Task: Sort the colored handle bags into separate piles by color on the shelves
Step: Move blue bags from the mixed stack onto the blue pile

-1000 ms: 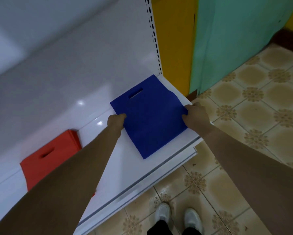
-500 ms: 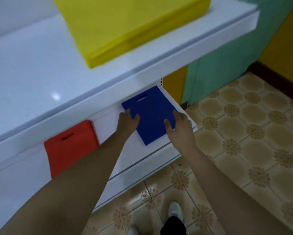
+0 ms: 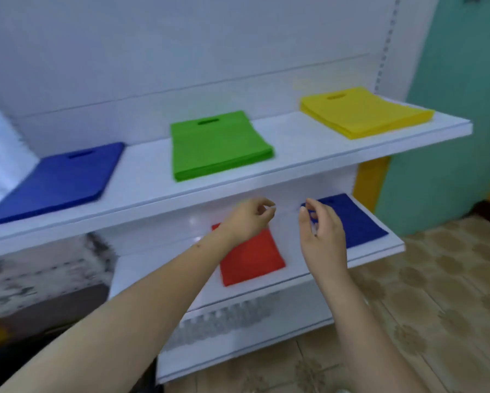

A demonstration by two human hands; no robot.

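Blue bag released on the lower shelf, hands lifted clear.

Half a second ago pressed on the blue bag (image 3: 354, 222) at the right end of the lower shelf (image 3: 379, 252); now raised off it, left hand (image 3: 248, 219) and right hand (image 3: 321, 234) both loosely curled, holding nothing. Bag left flat, just right of the red bag (image 3: 250, 258). View swung up to the upper shelf (image 3: 294, 143): blue pile (image 3: 59, 178) far left, green pile (image 3: 218, 144) middle, yellow pile (image 3: 362, 112) right. Probably one placement finished and the next pick due; frame blurred, so fingertip contact hard to rule out. Two blue spots now, worth merging.
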